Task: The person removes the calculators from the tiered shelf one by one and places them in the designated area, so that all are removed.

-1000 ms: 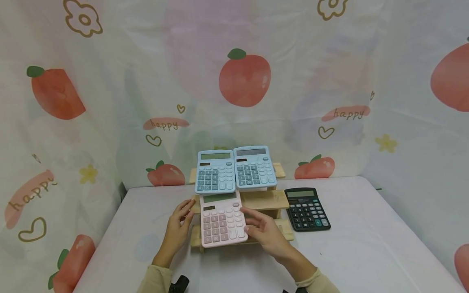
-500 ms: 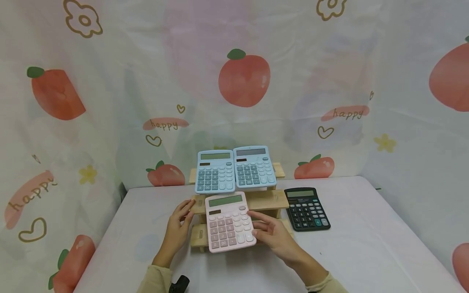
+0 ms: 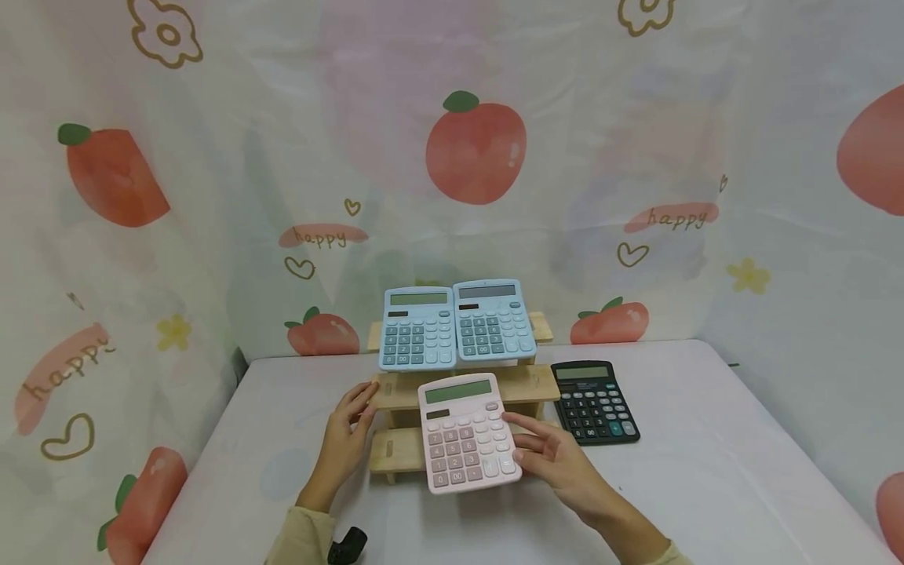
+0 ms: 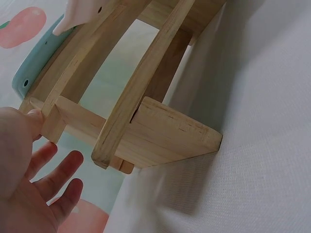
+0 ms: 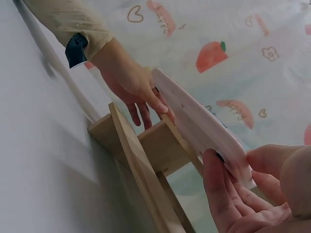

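Observation:
My right hand (image 3: 558, 463) pinches a pink calculator (image 3: 469, 435) by its right edge. In the right wrist view the calculator (image 5: 199, 124) shows from its side, thumb on one face and fingers behind. It is tilted in front of a stepped wooden rack (image 3: 399, 451) and overlaps the lower two tiers. My left hand (image 3: 346, 439) grips the left end of the middle tier; the left wrist view shows that hand (image 4: 29, 170) with thumb and forefinger at the board's end, other fingers spread. Two light blue calculators, left (image 3: 418, 329) and right (image 3: 494, 320), lean side by side on the top tier.
A black calculator (image 3: 596, 402) lies on the white-covered table (image 3: 706, 486), right of the rack. Behind stands a fruit-printed cloth backdrop (image 3: 565, 118), with more cloth at both sides. A dark strap piece (image 3: 348, 545) sits by the left sleeve.
My right hand has carried the pink calculator rightward and slightly toward me, away from below the left blue calculator, baring the left of the lower tiers. My left hand has kept its place.

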`<state>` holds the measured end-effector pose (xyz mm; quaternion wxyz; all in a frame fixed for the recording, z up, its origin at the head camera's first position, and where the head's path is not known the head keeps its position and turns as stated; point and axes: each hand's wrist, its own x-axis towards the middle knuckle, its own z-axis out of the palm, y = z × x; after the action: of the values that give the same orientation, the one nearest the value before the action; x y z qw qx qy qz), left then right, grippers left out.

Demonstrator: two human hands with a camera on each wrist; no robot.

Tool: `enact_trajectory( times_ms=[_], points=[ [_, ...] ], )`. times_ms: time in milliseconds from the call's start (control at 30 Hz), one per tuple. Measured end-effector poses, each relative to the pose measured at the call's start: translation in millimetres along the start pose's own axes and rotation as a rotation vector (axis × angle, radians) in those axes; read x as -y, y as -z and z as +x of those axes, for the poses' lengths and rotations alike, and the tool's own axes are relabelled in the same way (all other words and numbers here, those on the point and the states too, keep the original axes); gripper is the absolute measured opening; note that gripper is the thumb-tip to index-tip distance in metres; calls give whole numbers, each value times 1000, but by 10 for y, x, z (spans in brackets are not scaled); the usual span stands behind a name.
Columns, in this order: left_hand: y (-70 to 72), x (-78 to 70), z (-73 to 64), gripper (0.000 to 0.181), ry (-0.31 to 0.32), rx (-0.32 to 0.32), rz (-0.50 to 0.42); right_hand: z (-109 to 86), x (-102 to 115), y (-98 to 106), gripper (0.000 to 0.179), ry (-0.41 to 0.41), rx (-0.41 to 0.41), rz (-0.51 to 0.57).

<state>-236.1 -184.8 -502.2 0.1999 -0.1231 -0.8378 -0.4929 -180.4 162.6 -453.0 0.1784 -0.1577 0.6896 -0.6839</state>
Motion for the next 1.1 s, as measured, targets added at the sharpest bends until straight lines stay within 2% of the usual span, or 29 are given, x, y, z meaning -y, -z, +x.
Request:
enact_trajectory(
  times_ms=[367,633,900,1100],
  points=[
    [11,-29,3,40,39,14,12,-150,-10,147,67,-17,-15,11],
    [7,-10,-2,40,34,12,2,-216,-5,240,69,-36,-30,-7],
    [6,-29,-3,39,25,4,-1,-293,-12,334,68,-8,-29,-30],
    [2,-35,-6,40,27,7,8,-382,-15,400,70,-38,-45,-47]
  ],
)
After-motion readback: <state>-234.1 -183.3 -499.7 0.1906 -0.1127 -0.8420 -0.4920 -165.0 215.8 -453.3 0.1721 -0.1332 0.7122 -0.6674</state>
